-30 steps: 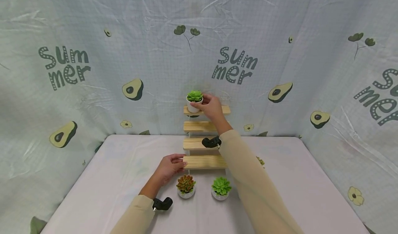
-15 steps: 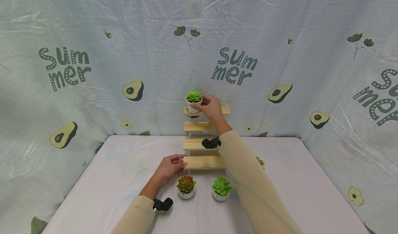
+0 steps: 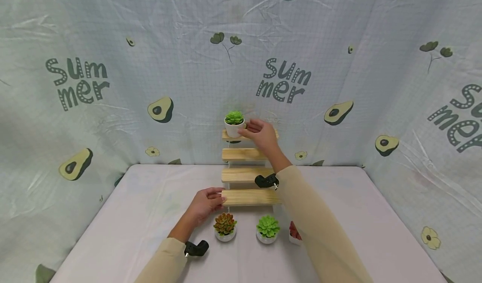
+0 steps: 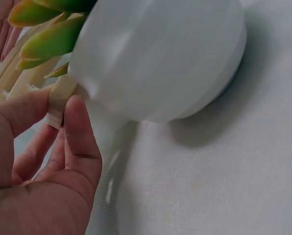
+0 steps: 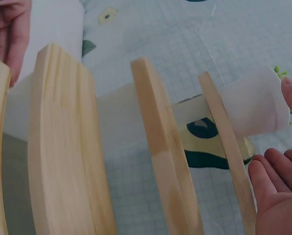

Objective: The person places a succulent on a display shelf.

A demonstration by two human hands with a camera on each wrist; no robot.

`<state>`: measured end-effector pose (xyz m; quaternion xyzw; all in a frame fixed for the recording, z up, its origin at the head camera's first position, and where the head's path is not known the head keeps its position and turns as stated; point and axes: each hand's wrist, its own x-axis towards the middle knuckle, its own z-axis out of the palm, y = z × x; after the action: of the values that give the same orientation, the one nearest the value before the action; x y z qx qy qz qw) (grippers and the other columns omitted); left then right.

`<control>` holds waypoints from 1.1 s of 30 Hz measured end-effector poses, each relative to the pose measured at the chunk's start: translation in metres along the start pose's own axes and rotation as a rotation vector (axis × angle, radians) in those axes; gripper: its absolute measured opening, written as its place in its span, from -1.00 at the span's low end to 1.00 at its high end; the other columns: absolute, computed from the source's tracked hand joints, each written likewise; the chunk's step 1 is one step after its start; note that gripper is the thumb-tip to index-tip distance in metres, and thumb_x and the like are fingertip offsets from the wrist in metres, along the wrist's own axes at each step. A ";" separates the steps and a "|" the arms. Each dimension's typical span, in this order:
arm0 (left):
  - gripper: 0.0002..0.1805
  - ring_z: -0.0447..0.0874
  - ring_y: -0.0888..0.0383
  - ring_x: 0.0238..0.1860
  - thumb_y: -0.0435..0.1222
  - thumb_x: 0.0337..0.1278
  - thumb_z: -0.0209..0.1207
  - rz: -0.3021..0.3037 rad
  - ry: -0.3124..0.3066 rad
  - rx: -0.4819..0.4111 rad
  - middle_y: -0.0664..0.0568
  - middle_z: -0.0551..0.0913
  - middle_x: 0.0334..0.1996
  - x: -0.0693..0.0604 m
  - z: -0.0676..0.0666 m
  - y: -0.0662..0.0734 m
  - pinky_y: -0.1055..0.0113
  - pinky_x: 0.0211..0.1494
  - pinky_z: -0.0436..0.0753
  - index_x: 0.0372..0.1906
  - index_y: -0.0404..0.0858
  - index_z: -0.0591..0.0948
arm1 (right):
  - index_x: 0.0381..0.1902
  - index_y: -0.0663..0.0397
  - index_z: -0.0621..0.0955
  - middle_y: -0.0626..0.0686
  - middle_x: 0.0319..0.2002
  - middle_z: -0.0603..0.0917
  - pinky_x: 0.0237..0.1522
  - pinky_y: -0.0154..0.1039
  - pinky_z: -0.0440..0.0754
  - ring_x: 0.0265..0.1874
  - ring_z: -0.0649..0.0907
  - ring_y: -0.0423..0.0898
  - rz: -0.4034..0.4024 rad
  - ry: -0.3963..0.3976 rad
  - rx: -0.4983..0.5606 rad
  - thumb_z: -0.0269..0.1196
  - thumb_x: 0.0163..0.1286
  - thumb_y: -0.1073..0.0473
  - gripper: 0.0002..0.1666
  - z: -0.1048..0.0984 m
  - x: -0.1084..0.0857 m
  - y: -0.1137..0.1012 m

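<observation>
A white pot with a green succulent (image 3: 234, 128) stands at the left end of the top board of a four-step wooden shelf (image 3: 248, 197). Just right of that pot is my right hand (image 3: 263, 137), its fingers loosely spread; the right wrist view shows the white pot (image 5: 256, 105) upright on the board and the fingers (image 5: 278, 171) apart from its lower side. My left hand (image 3: 205, 204) pinches the left end of the lowest board, and the left wrist view shows thumb and fingers (image 4: 79, 132) on the board's end (image 4: 61, 100).
In front of the shelf stand a pot with a red-brown succulent (image 3: 225, 226) and one with a bright green succulent (image 3: 267, 228). Partly behind my right sleeve is a pot with a red plant (image 3: 295, 233). A patterned cloth hangs behind the white table (image 3: 150, 220).
My right hand has let go of the pot on the top board and moved slightly right, its fingers wider apart. The red plant has come into view beside the sleeve. My left hand stays put.
</observation>
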<state>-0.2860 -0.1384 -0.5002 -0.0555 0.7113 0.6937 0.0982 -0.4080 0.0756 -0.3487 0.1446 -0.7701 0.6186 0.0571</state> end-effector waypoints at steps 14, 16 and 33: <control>-0.55 0.72 0.16 -0.25 -0.46 0.34 0.25 0.011 -0.017 -0.042 -0.12 0.72 -0.13 -0.002 -0.001 -0.001 0.32 -0.18 0.77 0.29 -0.44 0.53 | 0.44 0.27 0.44 0.22 0.34 0.59 0.33 -0.08 0.59 0.34 0.60 0.09 -0.064 0.031 0.043 0.51 0.26 0.06 -0.12 -0.029 -0.034 0.012; -0.55 0.72 0.16 -0.25 -0.45 0.34 0.25 0.005 -0.013 -0.036 -0.11 0.72 -0.13 -0.002 -0.001 -0.001 0.32 -0.18 0.77 0.29 -0.42 0.54 | 0.42 0.26 0.46 0.22 0.33 0.59 0.31 -0.13 0.61 0.33 0.60 0.08 -0.064 0.038 0.060 0.51 0.26 0.07 -0.15 -0.034 -0.042 0.015; -0.55 0.72 0.17 -0.26 -0.46 0.33 0.25 -0.004 0.001 -0.019 -0.10 0.74 -0.14 -0.001 0.001 0.000 0.31 -0.17 0.78 0.29 -0.39 0.56 | 0.38 0.22 0.50 0.24 0.33 0.58 0.16 -0.48 0.62 0.36 0.57 0.13 -0.043 0.033 0.104 0.48 0.30 0.14 -0.26 -0.074 -0.118 0.043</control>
<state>-0.2844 -0.1372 -0.5001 -0.0583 0.7045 0.7004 0.0987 -0.3147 0.1735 -0.4040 0.1539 -0.7326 0.6587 0.0756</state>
